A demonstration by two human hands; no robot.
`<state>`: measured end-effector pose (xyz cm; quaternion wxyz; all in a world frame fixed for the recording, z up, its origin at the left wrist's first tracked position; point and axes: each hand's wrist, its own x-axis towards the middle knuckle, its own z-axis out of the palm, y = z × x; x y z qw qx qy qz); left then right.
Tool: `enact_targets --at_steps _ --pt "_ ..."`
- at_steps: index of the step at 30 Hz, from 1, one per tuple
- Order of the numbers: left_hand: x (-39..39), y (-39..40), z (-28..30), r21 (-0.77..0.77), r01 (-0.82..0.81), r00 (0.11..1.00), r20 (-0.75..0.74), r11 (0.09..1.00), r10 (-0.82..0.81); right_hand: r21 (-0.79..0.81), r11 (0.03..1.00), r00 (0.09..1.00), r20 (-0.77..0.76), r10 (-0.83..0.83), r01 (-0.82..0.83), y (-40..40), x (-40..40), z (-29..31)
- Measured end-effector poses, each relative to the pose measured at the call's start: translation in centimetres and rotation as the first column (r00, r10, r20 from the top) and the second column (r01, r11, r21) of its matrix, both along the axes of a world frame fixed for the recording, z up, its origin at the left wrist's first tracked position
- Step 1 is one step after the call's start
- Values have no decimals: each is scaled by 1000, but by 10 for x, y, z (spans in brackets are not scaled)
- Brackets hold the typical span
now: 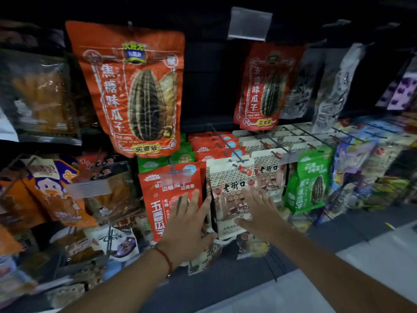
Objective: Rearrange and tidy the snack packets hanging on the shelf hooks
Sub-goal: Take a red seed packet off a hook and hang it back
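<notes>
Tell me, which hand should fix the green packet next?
The right hand, probably. It rests with straight fingers on the white packet, and the green packet hangs just beyond that on the same side. The left hand lies on the red packet, farther away, and would have to cross over.

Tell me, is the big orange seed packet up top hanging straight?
Tilted: the big orange seed packet leans, its bottom swung right.

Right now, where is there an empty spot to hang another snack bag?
The dark gap between the big orange bag and the smaller red bag looks bare. Lower down, around the left hand and right hand, bags crowd edge to edge.
</notes>
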<state>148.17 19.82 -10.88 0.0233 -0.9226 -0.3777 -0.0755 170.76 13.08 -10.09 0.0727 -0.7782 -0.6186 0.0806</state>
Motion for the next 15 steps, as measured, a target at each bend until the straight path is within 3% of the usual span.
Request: enact_targets --at_steps 2,8,12,15 --pt "31 3 7 -66 -11 1000 -29 998 9 -9 1000 1000 -5 -25 25 3 23 4" --pt "110 29 31 -47 -145 989 -48 988 142 29 999 1000 1 -16 16 40 86 19" --pt "139 47 26 2 -254 966 -52 967 254 55 993 994 -24 108 -106 69 116 29" --pt "154 52 27 71 -321 947 25 944 320 80 975 979 -2 206 -205 90 126 34"
